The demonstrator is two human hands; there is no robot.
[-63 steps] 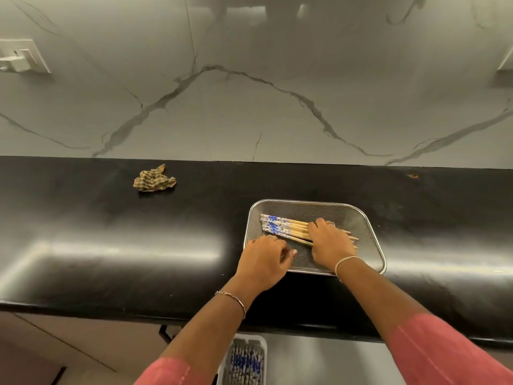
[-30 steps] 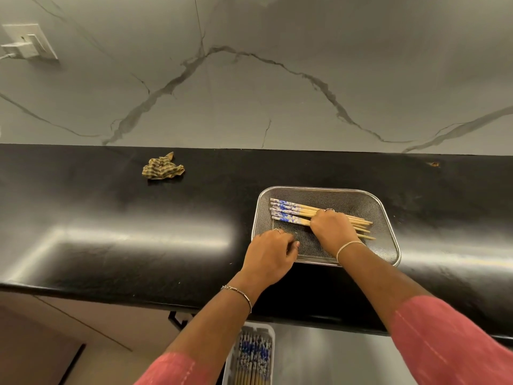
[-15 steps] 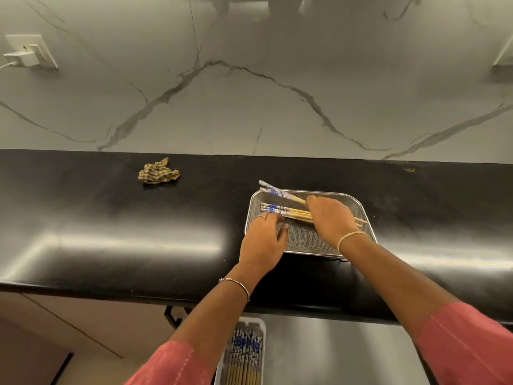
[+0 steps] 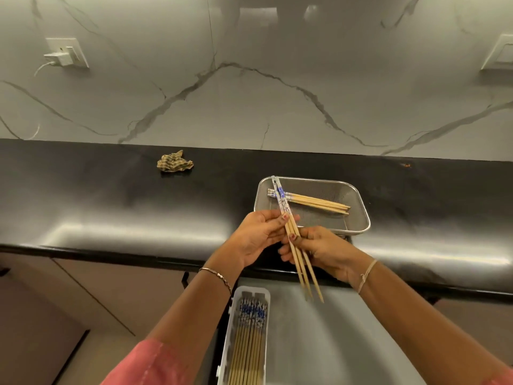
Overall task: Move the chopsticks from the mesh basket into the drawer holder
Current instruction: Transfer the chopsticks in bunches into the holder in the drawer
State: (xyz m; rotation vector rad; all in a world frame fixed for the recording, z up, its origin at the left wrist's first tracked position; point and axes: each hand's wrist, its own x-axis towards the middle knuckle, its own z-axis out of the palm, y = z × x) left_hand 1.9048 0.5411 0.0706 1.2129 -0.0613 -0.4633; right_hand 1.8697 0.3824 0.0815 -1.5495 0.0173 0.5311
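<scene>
Your left hand (image 4: 259,234) is raised in front of the basket (image 4: 358,202), palm turned inward, thumb and fingers pinching a small bundle of chopsticks (image 4: 295,240) near its middle. Your right hand (image 4: 323,251) sits just below and to the right, thumb on top, fingers curled under the same bundle. The sticks run steeply from their blue-patterned ends over the basket's left rim down to bare tips hanging past the counter (image 4: 111,207) edge, above the open drawer.

Half a second ago both hands were down in the basket, your left resting at its near-left corner and your right pressed on the pile with one stick just tipping up. Now both hands have lifted clear and come toward you, carrying a few sticks between them.

The rest (image 4: 316,202) lie flat in the basket, patterned ends to the left. The holder (image 4: 263,295) in the drawer below your left forearm already has many sticks lined lengthwise. The cloth (image 4: 174,162) lies on the counter, well to the left.
</scene>
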